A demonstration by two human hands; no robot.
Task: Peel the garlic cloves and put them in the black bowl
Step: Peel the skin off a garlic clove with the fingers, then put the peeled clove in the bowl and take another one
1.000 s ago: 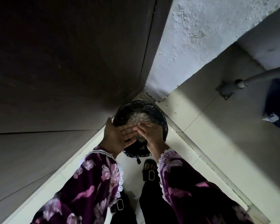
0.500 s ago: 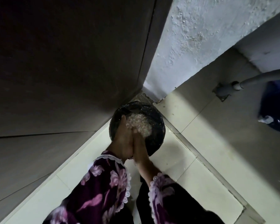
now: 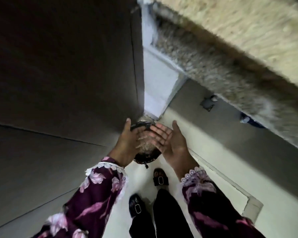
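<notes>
1. As we look down, we see nearest our purple flowered sleeves (image 3: 100,191) with white lace cuffs, cut off by the lower edge, and black buckled sandals (image 3: 160,177) on the pale tiled floor (image 3: 213,182).
2. Our left hand (image 3: 127,145) and right hand (image 3: 170,140) hover, palms facing each other, fingers straight and apart, holding nothing.
3. Between and below them stands a round black container (image 3: 145,158), mostly hidden by the hands; whether this is the black bowl, we cannot tell.
4. Pale flaky material (image 3: 145,143) lies inside it, blurred; we cannot make out separate garlic cloves.
5. Farther stand a dark smooth panel (image 3: 58,66) and a speckled stone counter (image 3: 230,57), blurred.
</notes>
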